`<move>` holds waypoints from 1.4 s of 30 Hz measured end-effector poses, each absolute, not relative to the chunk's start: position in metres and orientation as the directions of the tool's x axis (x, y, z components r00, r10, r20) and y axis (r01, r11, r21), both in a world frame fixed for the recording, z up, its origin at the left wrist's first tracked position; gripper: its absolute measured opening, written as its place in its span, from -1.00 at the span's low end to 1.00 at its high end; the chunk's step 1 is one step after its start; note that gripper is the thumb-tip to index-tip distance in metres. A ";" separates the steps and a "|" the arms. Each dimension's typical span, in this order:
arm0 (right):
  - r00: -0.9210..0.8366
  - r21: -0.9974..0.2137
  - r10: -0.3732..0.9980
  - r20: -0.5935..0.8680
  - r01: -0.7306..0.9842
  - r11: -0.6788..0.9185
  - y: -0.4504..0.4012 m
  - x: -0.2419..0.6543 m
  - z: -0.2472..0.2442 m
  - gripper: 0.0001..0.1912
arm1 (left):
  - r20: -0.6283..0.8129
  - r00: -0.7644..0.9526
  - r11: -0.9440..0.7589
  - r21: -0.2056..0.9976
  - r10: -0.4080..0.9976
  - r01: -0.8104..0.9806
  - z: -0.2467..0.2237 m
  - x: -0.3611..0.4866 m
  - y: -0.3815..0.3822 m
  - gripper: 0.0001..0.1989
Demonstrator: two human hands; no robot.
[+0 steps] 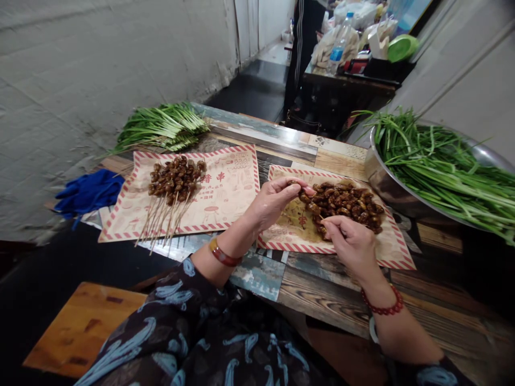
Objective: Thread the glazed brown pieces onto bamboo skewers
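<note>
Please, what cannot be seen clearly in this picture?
In the head view:
Right hand: its own fingers hide what is inside its grip.
Metal bowl: greens cover its inside; the right edge cuts it off.
Dark striped trousers: cut off by the top edge.
Left paper: smallest print too small to read.

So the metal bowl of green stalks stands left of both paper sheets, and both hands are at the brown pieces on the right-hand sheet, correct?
Not quite: the head view shows the metal bowl, with its green stalks, to the right of both paper sheets. The left hand and right hand are indeed at the brown pieces on the right-hand sheet.
</note>
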State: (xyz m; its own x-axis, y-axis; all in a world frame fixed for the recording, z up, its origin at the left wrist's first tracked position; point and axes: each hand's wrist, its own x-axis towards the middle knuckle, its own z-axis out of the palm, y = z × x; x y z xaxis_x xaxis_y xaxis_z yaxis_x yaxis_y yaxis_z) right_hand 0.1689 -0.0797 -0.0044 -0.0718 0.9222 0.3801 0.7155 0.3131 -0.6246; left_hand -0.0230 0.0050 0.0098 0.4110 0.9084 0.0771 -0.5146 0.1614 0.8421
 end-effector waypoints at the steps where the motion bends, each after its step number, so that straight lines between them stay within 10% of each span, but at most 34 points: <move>1: -0.071 -0.625 0.922 0.382 0.715 0.314 -0.079 0.169 -0.004 -0.78 | 0.081 0.412 0.160 0.840 0.908 -0.519 0.010 -0.023 0.005 -0.79; 42: -0.130 -0.666 0.924 0.360 0.658 0.352 -0.076 0.176 -0.001 -0.78 | 0.080 0.395 0.163 0.823 0.915 -0.544 0.010 -0.025 0.007 -0.81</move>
State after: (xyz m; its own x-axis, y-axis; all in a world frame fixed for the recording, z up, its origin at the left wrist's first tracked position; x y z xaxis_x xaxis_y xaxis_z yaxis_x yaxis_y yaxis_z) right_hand 0.1759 -0.0760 -0.0009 -0.1297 0.9239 0.3600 0.6579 0.3518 -0.6659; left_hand -0.0253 0.0071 0.0099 0.3953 0.9151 0.0798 -0.5439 0.1633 0.8231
